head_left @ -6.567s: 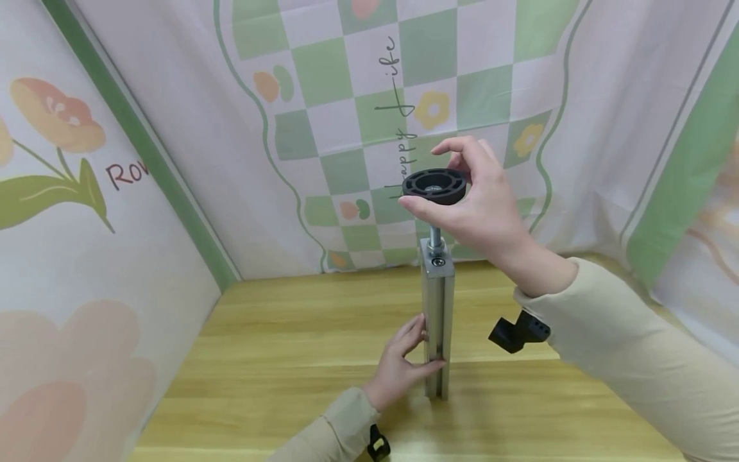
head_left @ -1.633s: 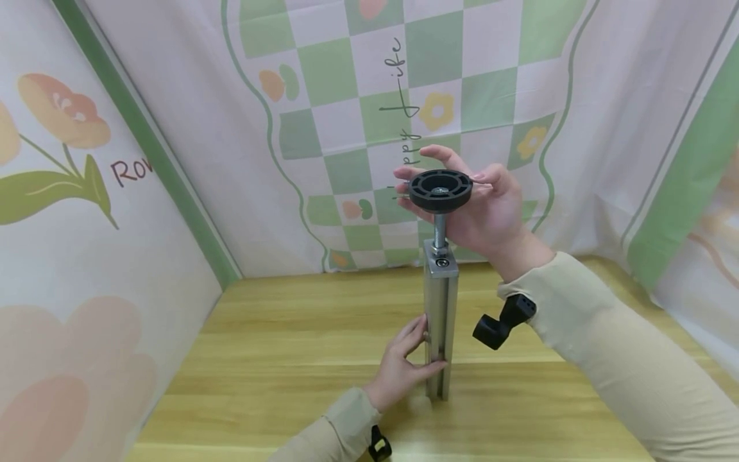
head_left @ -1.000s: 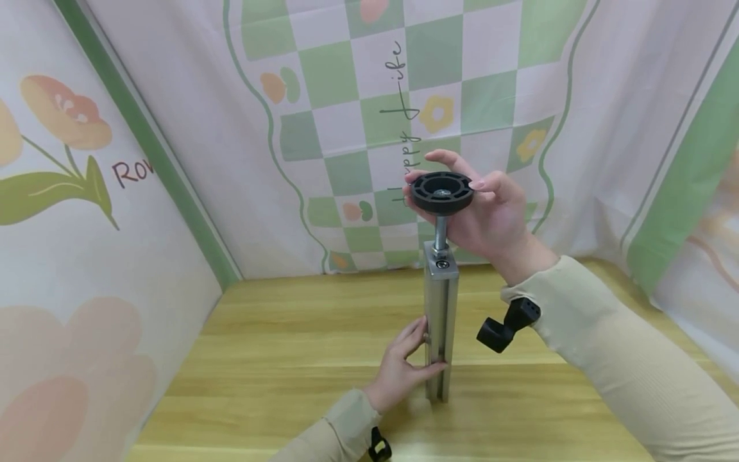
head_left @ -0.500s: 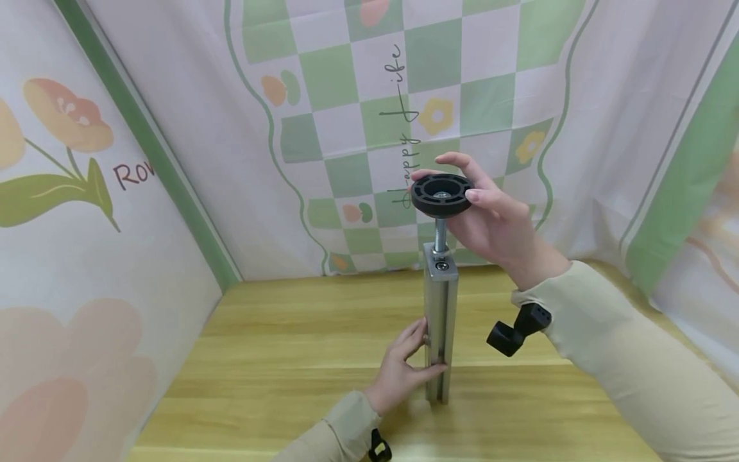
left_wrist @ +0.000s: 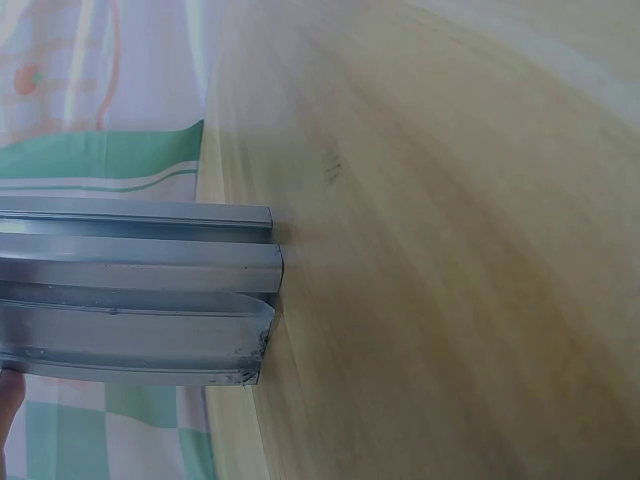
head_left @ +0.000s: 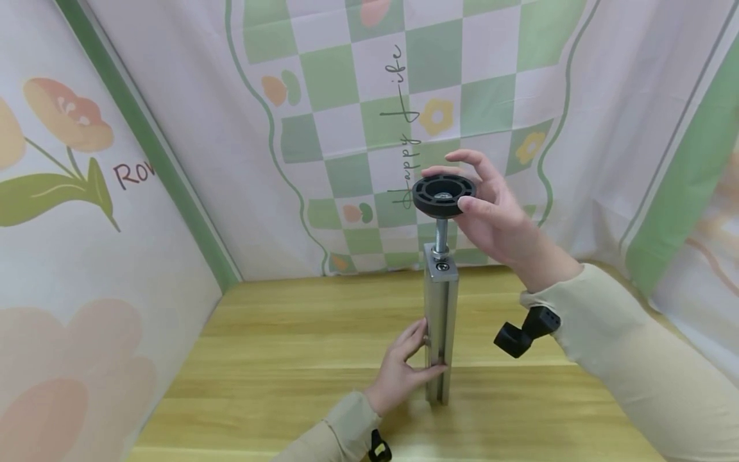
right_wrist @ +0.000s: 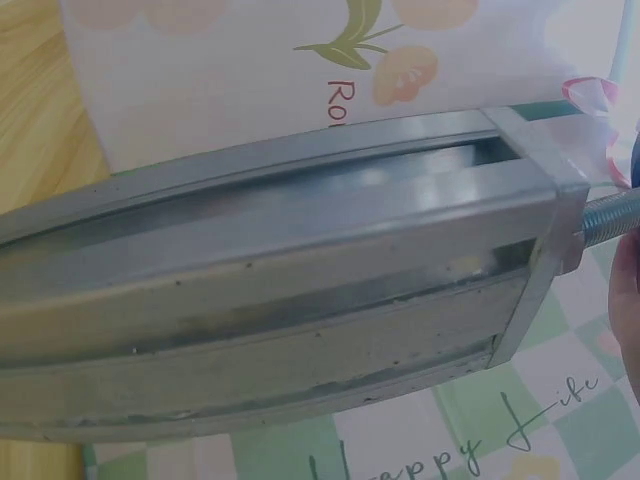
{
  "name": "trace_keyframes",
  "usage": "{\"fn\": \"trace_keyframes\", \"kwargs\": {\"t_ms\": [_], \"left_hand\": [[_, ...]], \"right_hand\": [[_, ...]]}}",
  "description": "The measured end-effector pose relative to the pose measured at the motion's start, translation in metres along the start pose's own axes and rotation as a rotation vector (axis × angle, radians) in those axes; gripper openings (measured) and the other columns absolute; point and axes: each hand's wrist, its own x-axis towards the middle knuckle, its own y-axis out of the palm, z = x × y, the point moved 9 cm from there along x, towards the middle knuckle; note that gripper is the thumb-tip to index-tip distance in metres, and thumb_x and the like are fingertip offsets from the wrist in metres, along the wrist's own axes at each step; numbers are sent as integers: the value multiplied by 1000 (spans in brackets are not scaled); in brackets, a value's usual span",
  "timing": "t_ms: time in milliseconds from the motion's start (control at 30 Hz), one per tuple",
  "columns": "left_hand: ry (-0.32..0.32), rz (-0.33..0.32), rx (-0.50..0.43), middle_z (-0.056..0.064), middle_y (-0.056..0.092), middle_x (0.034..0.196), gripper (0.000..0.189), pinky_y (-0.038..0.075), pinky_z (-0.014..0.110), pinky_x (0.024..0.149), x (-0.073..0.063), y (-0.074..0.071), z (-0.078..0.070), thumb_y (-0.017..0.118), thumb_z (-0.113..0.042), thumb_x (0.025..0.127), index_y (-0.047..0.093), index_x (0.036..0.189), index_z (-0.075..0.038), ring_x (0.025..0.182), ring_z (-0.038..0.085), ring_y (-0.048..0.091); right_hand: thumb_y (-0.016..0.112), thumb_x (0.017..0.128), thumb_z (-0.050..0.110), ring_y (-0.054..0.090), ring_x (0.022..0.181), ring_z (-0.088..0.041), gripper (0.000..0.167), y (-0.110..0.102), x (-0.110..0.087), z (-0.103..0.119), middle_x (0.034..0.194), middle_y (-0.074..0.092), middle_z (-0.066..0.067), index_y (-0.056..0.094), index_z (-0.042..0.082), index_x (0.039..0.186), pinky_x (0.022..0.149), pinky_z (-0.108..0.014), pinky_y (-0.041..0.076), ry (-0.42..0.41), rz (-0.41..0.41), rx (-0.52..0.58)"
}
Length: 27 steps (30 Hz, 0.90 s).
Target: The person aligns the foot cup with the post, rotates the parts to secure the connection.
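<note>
An aluminium extrusion profile (head_left: 440,321) stands upright on the wooden table, with an end plate (head_left: 443,272) bolted on top. Out of that plate rises a threaded rod (head_left: 441,235), carrying a round black leveling foot (head_left: 430,204). My right hand (head_left: 496,215) pinches the foot's rim, thumb at the near side and fingers behind. Low on the profile, my left hand (head_left: 398,372) grips it between thumb and fingers. The left wrist view shows the profile's lower end (left_wrist: 140,290) meeting the table. In the right wrist view the rod (right_wrist: 610,215) enters the end plate (right_wrist: 545,220).
The wooden table (head_left: 277,346) extends around the profile. Behind it hangs a checkered green and white curtain (head_left: 329,77), and a flower-printed panel (head_left: 69,256) stands at the left. A black wrist mount (head_left: 525,332) hangs under the right sleeve.
My right hand has rotated around the black leveling foot, its thumb moving from the right edge to the near side. My left hand and the profile stay in place.
</note>
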Motion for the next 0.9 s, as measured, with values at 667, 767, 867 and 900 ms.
{"fn": "trace_keyframes", "kwargs": {"t_ms": [667,767,867,900], "left_hand": [[-13,-8,0,29,41,137,93,52,34,98,-2,2,4,76,4,73,22,147,-14,98,35,59],[-23,-7,3,27,42,138,92,51,32,98,-2,2,4,75,4,73,23,148,-13,99,33,60],[-27,-3,8,25,42,138,92,52,30,98,-2,3,6,75,4,73,24,148,-12,99,30,60],[-27,-1,4,24,42,138,92,52,30,97,-2,3,6,75,5,73,24,148,-12,100,29,60]], "right_hand": [[62,76,-19,61,93,-13,58,-6,-7,18,110,56,-4,48,14,121,75,-16,58,95,-409,-621],[66,75,-16,59,91,-13,58,-3,-7,20,110,55,-4,48,14,121,68,-14,57,97,-417,-677],[70,74,-12,57,88,-13,57,-2,-7,22,109,53,-3,48,15,120,64,-12,55,93,-430,-732],[71,74,-12,56,86,-12,57,-1,-8,22,109,52,-3,48,15,119,62,-11,54,93,-435,-748]]}}
